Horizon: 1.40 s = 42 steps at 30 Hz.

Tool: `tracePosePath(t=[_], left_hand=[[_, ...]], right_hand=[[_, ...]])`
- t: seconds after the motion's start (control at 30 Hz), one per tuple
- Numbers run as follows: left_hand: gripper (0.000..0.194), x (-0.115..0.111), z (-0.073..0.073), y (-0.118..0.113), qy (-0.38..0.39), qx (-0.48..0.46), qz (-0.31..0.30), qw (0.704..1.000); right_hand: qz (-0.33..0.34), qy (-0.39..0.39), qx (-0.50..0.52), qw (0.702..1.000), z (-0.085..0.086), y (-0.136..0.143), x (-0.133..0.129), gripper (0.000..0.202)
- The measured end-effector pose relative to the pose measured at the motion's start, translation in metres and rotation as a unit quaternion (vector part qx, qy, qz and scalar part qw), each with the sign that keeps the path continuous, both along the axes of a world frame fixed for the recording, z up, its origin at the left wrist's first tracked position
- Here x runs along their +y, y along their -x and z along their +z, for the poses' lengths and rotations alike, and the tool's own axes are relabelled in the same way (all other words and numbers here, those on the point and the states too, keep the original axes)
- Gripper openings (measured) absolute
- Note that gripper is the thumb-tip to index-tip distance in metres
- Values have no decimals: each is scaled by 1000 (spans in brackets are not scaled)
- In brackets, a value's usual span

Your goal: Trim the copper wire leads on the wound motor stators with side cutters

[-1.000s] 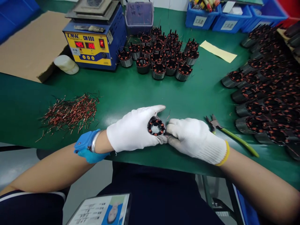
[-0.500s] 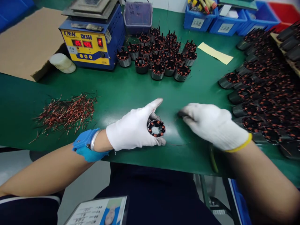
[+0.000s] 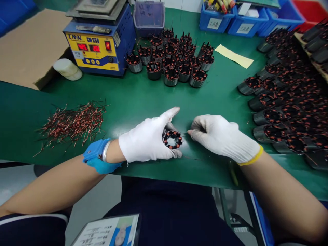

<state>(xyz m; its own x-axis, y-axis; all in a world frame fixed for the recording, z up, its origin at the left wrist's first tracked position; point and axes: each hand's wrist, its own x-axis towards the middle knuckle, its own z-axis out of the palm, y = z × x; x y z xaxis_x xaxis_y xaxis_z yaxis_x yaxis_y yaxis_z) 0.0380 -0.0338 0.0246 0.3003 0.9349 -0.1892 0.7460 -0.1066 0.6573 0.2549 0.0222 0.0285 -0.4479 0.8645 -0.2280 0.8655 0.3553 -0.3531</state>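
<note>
Wound stator: the wound stator [image 3: 172, 132] was in the left hand [image 3: 148, 140], just above the near edge of the green bench [image 3: 123, 99], its open ring tilted up toward the camera.
Left fingers: curved around the outer body and clamped on it, thumb on the far side, fingertips on the near side.
Right hand: the right hand [image 3: 217, 136] was just beside the ring, apart from it, fingers curled in and thumb close to them; whether they pinched a wire could not be told.
Likely handling: probably stiff and rather dense for its size, the smooth metal wall perhaps a little slippery under a knit glove.
Weak parts: the copper windings and thin wire ends looked easiest to bend or nick.
Best hold: around the metal outside, as the left hand had it, with the ring face and wires left free.
Loose wire: a thin wire [image 3: 194, 158] was on the bench, right of the left fingertips.
Green handle: a green handle [image 3: 233, 172] showed under the right wrist, the rest hidden.
Stator groups: 1 cluster [image 3: 184, 70] stood behind the hands, 1 larger mass [image 3: 287, 109] at the right.
Clippings: a copper heap [image 3: 74, 124] sat at the left.
Purple bin: the purple bin [image 3: 148, 29] stood behind the cluster, contents unclear.
Blue bins: of 3 at the back right, the left blue bin [image 3: 205, 25] held red- and yellow-handled tools, the middle blue bin [image 3: 232, 27] a white block; the right blue bin [image 3: 265, 29] was unclear.
Red bin: the red bin [image 3: 311, 13] was blurred beyond them.
</note>
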Motion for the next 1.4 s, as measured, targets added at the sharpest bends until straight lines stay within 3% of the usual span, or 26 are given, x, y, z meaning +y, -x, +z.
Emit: tracePosePath(t=[0.07, 0.13, 0.2, 0.27, 0.37, 0.47, 0.63, 0.83, 0.97, 1.1, 1.23, 1.4], left_hand=[[110, 0, -1, 2, -12, 5, 7, 1000], [110, 1, -1, 3, -18, 12, 7, 1000], [110, 2, 0, 5, -21, 32, -4, 999], [108, 3, 1, 6, -31, 68, -16, 997], [108, 4, 1, 7, -38, 95, -29, 994], [106, 5, 0, 8, -34, 81, -36, 995], [98, 6, -7, 10, -85, 80, -43, 992], [74, 7, -10, 9, -137, 81, -64, 985], [62, 8, -8, 7, -129, 79, -64, 986], [50, 7, -7, 5, -109, 97, -47, 988], [47, 6, -6, 2, -102, 104, -27, 989], [52, 5, 0, -1, -86, 79, 25, 993]], right_hand=[[-35, -76, -22, 996, 5, -7, -4, 28], [-37, -105, 48, 993, 8, -8, -13, 39], [35, -88, 104, 990, 7, -1, -26, 79], [112, -86, 64, 988, 0, 9, -37, 97], [124, -120, -49, 984, -12, 20, -42, 64], [111, -102, -44, 988, -16, 19, -37, 51], [115, -130, -22, 985, -15, 14, -39, 77], [114, -113, -18, 987, -16, 15, -37, 59], [85, -70, 14, 994, -11, 12, -31, 61], [86, -102, 22, 991, -15, 17, -36, 65], [95, -119, -7, 988, -18, 18, -35, 62], [19, -161, 56, 985, -2, -1, -24, 63]])
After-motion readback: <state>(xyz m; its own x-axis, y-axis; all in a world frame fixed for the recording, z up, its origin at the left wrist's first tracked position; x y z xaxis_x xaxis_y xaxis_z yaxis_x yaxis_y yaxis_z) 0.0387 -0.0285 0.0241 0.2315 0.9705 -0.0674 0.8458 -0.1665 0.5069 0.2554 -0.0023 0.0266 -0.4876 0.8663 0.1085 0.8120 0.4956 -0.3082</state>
